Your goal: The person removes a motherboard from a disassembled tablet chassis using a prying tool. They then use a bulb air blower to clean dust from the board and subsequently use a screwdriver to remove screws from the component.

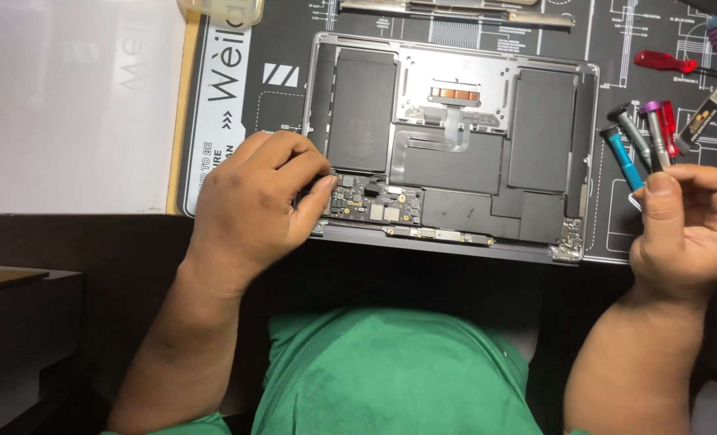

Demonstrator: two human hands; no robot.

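Head view, black printed work mat (237, 97), opened laptop (455, 153), white board (68, 105), dark desk (68, 242)

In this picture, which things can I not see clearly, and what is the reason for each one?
Head view only:
- Left end of the circuit board in the opened laptop: covered by the left hand, so what its fingertips touch is hidden.
- Tips of the screwdrivers: hidden behind the right hand; which one it grips is unclear.
- Metal tools on the work mat: cut off by the top edge.
- Red screwdriver: its tip runs out of frame at right.

Single head view, looking steeply down, close over the workbench (84, 97)
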